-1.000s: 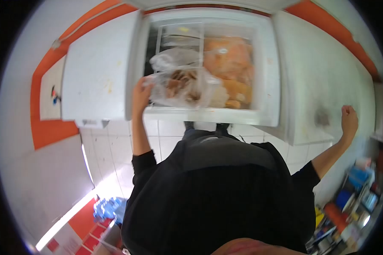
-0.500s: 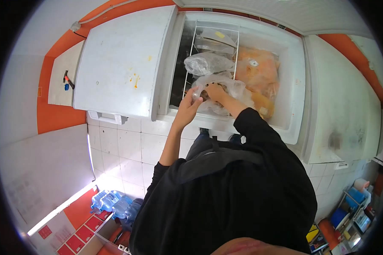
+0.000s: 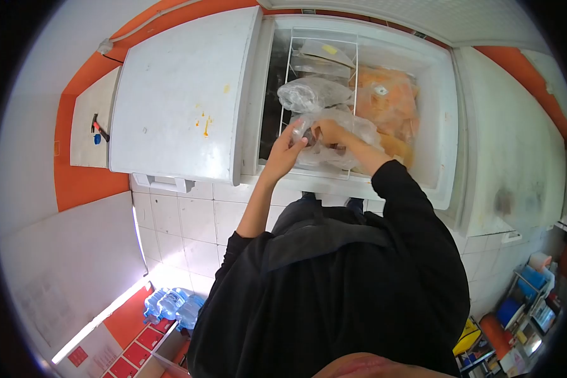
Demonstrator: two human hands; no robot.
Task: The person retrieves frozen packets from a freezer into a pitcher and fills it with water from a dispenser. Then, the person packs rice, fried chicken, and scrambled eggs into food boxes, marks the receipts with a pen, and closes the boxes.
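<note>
A clear plastic bag with brownish contents lies in the front of a white wire basket, inside an open chest freezer. At its left edge, my left hand holds the plastic between thumb and fingers. My right hand is at the mouth of the same bag, its fingers curled downward and closed. Whatever those fingertips hold is hidden. Just behind, a second clear bag lies crumpled in the basket, close to both hands.
Bags of orange food fill the freezer's right part. A white lid lies left, with a hammer on a surface beyond it. Another white freezer top stands right. Large water bottles sit behind at lower left.
My right hand has drawn slightly right and its fingers show more at the bag's mouth. The plastic around it has shifted and spread to the right. The camera view has moved slightly.
</note>
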